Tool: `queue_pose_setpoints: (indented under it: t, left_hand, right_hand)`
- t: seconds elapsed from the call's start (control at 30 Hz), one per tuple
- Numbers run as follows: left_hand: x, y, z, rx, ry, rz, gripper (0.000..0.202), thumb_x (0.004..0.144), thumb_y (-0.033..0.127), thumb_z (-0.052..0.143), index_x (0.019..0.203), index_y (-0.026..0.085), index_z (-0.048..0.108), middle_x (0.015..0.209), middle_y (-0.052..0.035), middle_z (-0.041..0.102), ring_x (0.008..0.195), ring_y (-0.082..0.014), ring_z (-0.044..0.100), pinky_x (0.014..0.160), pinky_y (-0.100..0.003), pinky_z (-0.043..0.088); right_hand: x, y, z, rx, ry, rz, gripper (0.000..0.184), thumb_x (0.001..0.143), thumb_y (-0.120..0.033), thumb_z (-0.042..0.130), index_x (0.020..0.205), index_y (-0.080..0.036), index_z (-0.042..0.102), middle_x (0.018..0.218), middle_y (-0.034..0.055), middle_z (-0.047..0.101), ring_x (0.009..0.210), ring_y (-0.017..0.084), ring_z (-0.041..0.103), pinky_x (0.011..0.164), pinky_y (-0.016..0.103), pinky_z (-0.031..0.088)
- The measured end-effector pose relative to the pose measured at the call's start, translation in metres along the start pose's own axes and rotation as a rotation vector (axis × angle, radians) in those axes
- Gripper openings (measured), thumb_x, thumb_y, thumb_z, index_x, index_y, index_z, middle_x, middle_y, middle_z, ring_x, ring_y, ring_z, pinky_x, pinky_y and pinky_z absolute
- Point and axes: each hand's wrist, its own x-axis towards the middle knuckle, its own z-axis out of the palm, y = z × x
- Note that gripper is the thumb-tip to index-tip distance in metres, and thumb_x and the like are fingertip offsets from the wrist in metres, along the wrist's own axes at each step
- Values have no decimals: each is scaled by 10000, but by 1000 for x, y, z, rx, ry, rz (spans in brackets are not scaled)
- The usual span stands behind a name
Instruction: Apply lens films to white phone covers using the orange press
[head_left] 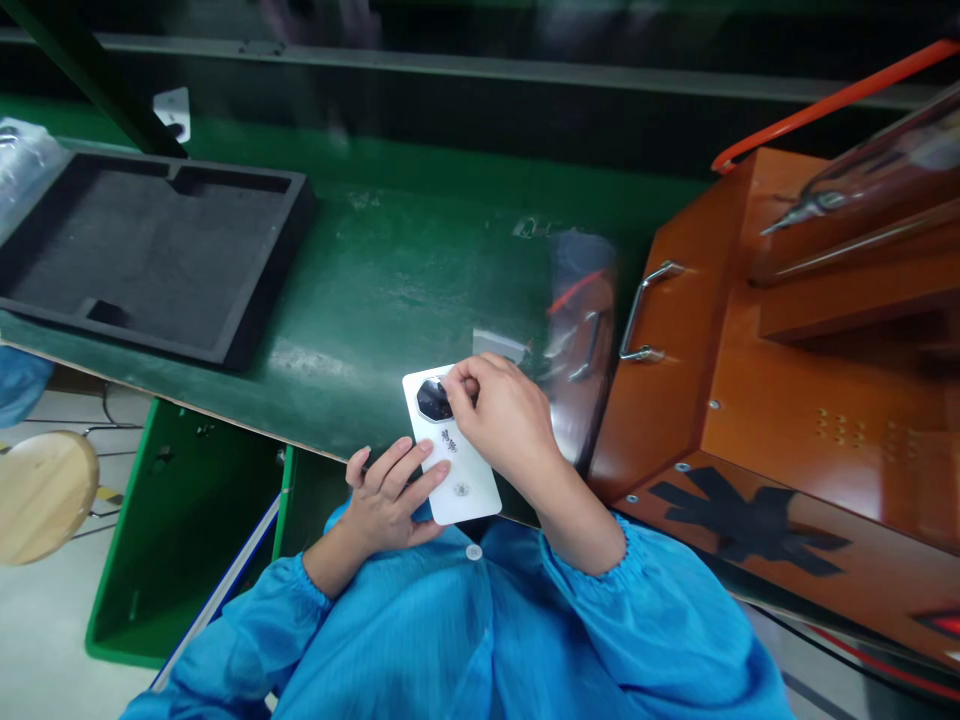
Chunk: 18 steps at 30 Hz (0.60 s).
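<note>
A white phone back cover [476,485] with a dark camera window [432,400], small dark lettering and a round mark is held just in front of my body, at the table's near edge. My left hand [390,492] grips its left side, fingertips lying on the white face and the thumb by the lower edge. Over the upper right corner, my right hand [506,410] has thumb and forefinger pinched together at the edge of the camera window. Whatever lies between those fingertips is too small to make out.
On the green table [360,270], a black foam tray [142,250] lies left. An orange machine [675,330] with a metal handle stands right, beside clear plastic film [577,320]. Another white panel [176,112] lies at the back left. Below are a green bin [180,520] and a stool [45,495].
</note>
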Motion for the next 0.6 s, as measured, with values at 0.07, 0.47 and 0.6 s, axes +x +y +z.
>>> queue_pose_setpoints:
  t: [0.07,0.47,0.6]
  left_hand:
    - [2,1,-1,-3,0,-5,546,1017,611,495,1418,283,670,1320,-84,742,1342,-277,578,1299,-461,150]
    - [6,5,-3,-32,-18,-23,574,1004,629,521,1422,262,665,1367,-100,717,1340,-276,572,1306,-472,134]
    - [6,5,-2,-23,-12,-20,580,1008,629,518,1420,249,665,1361,-104,718,1341,-275,567,1306,-473,135]
  right_hand:
    - [0,-1,-2,11,-13,12,176,977,-255,561,815,-213,614,910,51,669,855,227,612,720,333,378]
    - [-2,9,-12,319,-51,25,281,932,-433,485,804,-216,609,807,36,637,705,192,562,676,335,400]
    - [-3,9,-13,349,-70,10,300,929,-461,501,787,-217,605,792,39,636,724,199,567,701,345,414]
